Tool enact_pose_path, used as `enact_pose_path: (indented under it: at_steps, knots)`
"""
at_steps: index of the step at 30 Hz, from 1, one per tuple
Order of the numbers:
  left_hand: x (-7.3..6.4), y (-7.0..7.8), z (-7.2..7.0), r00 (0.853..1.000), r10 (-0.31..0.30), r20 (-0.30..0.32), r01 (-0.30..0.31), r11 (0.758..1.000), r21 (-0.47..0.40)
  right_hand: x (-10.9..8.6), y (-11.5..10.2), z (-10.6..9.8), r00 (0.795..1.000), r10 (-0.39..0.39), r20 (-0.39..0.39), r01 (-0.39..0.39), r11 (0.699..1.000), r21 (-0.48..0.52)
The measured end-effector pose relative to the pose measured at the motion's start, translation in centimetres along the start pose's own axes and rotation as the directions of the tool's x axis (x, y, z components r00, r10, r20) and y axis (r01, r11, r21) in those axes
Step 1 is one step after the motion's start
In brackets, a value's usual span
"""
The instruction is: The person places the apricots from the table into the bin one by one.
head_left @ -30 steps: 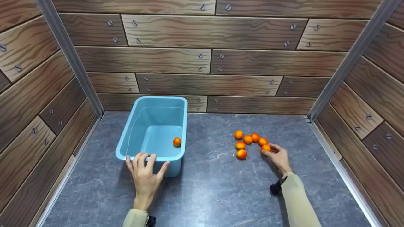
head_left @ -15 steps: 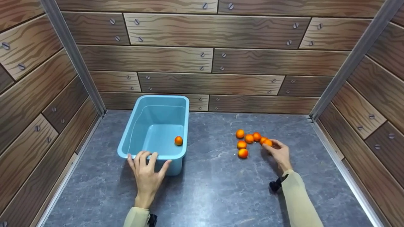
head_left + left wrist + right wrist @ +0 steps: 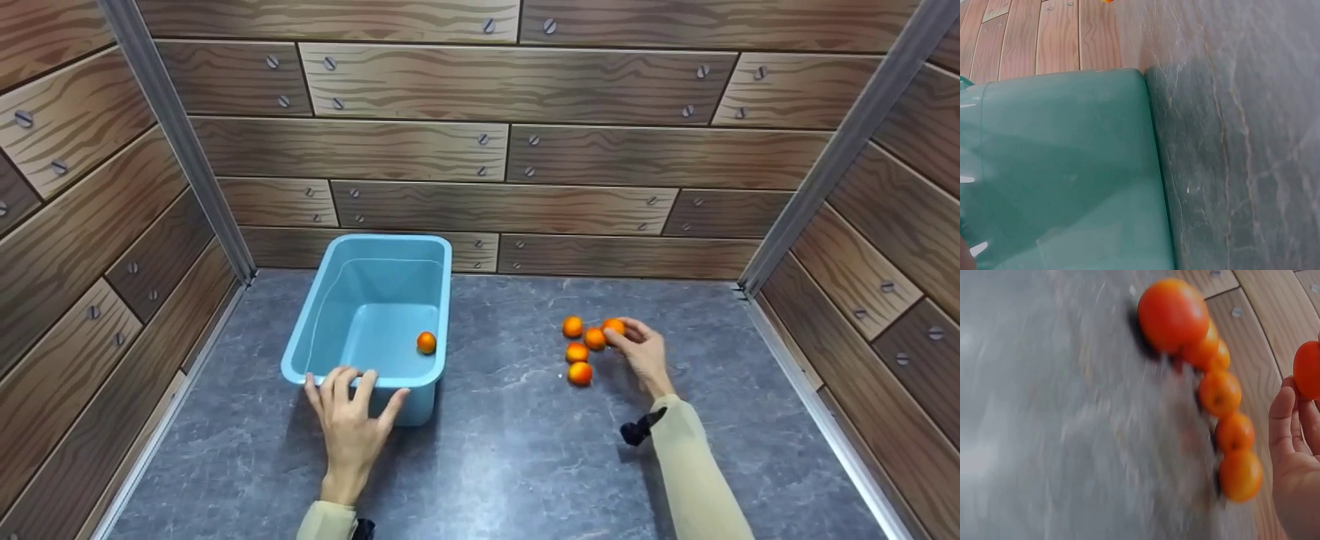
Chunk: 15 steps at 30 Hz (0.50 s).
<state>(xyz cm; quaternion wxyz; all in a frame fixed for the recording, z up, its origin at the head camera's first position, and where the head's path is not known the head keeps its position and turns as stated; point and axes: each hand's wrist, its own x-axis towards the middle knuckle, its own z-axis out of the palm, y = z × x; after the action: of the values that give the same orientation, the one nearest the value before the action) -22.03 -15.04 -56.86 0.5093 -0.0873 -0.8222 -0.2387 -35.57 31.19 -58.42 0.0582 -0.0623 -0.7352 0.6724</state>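
Observation:
My left hand (image 3: pixel 351 431) rests at the near rim of a light blue plastic bin (image 3: pixel 442 300), fingers hooked over the edge and thumb spread along the outside. The bin's smooth side fills much of the left wrist view. Inside lies a single small orange fruit (image 3: pixel 426 343). My right hand (image 3: pixel 643 356) pinches another orange fruit (image 3: pixel 1307 370) between thumb and fingers, raised above the floor in the right wrist view. Beside it, several like fruits (image 3: pixel 580 373) lie in a loose cluster on the grey floor; the hand and held fruit hide some from the head view.
Wood-patterned panels (image 3: pixel 517 86) stand at the back and both sides, with metal posts (image 3: pixel 840 142) at the corners. Grey marble-patterned floor (image 3: pixel 502 420) stretches between the bin and the fruits.
My right hand has lifted the pinched fruit from the right end of the cluster and moved left over the others. My left hand stays on the bin's rim.

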Motion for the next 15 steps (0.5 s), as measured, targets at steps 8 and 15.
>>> enact_pose_path:
  at_steps: [8,15]
  knots:
    - [0.1,0.0,0.1,1.000,0.000,0.003,0.000,1.000,0.004,0.6,-1.7,3.2,0.999,-0.043,0.010,0.043,0.999,-0.011]
    - [0.0,0.0,0.0,1.000,-0.004,0.009,0.004,1.000,0.008,0.9,-2.9,4.9,0.994,-0.044,0.100,0.040,0.998,0.045]
